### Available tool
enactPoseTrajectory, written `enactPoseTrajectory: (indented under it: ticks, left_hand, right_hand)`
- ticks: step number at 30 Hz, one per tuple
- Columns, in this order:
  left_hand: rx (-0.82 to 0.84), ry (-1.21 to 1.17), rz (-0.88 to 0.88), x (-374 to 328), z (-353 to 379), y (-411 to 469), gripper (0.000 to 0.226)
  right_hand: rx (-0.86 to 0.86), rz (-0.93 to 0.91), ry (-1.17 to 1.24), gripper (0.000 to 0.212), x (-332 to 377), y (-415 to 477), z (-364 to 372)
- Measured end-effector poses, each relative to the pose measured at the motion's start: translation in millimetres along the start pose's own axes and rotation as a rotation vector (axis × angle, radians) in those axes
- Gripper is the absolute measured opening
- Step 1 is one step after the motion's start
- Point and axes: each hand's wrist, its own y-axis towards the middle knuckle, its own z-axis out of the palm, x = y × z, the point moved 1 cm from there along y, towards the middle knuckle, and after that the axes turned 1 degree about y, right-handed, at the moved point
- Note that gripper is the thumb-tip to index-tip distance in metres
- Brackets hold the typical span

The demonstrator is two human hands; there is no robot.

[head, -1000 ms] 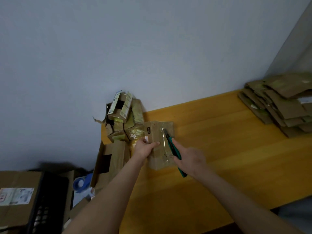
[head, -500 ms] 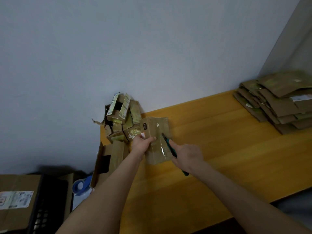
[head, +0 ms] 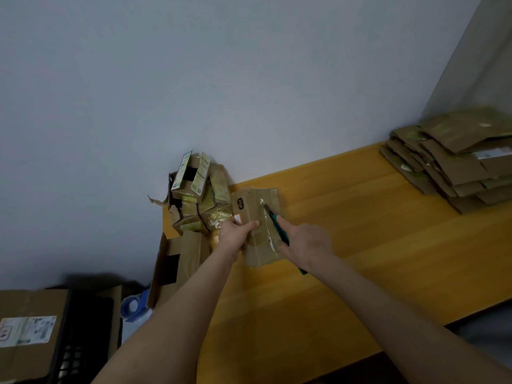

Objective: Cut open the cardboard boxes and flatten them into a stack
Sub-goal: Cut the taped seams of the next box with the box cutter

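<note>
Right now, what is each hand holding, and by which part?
The left hand grips the small cardboard box by its left edge; the right hand grips the green-handled cutter by its handle.

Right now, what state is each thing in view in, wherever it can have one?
taped box: closed, not flattened, taped seam facing up.
cutter: tip on the box's taped seam.
left hand: grips the box's left edge.
right hand: holds the cutter.
uncut boxes: piled by the wall, top one's flaps open.
flattened stack: lying flat, far right.
</note>
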Motion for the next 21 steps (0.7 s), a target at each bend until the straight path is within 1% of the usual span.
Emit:
enactPoseTrajectory:
  ticks: [3,5,8,10,13,15,17,18,19,21]
  left_hand:
    - [-0.007,0.003,-0.016,0.8,3.2,-0.6,0.041]
    - [-0.02,0.012,-0.013,1.9,3.4,0.2,0.043]
    - [-0.012,0.062,0.074,-4.3,6.6,1.8,0.037]
    - [-0.035,0.112,0.123,-10.2,7.4,3.9,0.032]
    - [-0.19,-0.036,0.054,-14.9,-6.5,9.3,0.024]
    - [-0.265,-0.157,0.023,-18.0,-18.7,17.8,0.021]
    - [-0.303,-0.194,0.021,-23.4,-26.4,22.5,0.022]
    - [-0.312,-0.2,0.015,-26.7,-27.8,23.2,0.025]
    - [-0.309,-0.192,0.003,-28.5,-27.9,22.9,0.033]
    - [-0.282,-0.147,0.006,-26.7,-26.0,19.9,0.066]
  right_hand:
    - [0.026,-0.005,-0.051,0.061,-0.2,0.6,-1.1]
    - [0.038,-0.03,-0.038,0.058,1.2,2.0,-3.1]
    - [0.087,-0.092,-0.008,0.042,-2.8,-2.2,0.5]
    - [0.093,-0.081,0.015,0.045,-8.5,-4.2,4.2]
    - [0.124,-0.091,0.031,0.058,-13.1,1.7,4.4]
    - [0.178,-0.112,0.031,0.06,-16.9,1.3,9.1]
    - [0.231,-0.089,0.057,0.06,-26.5,-3.3,19.0]
    - [0.24,-0.053,0.13,0.059,-32.2,-6.5,24.0]
    - [0.235,0.011,0.269,0.056,-36.4,-9.4,28.6]
    - [0.157,0.165,0.641,0.041,-39.0,-7.8,34.9]
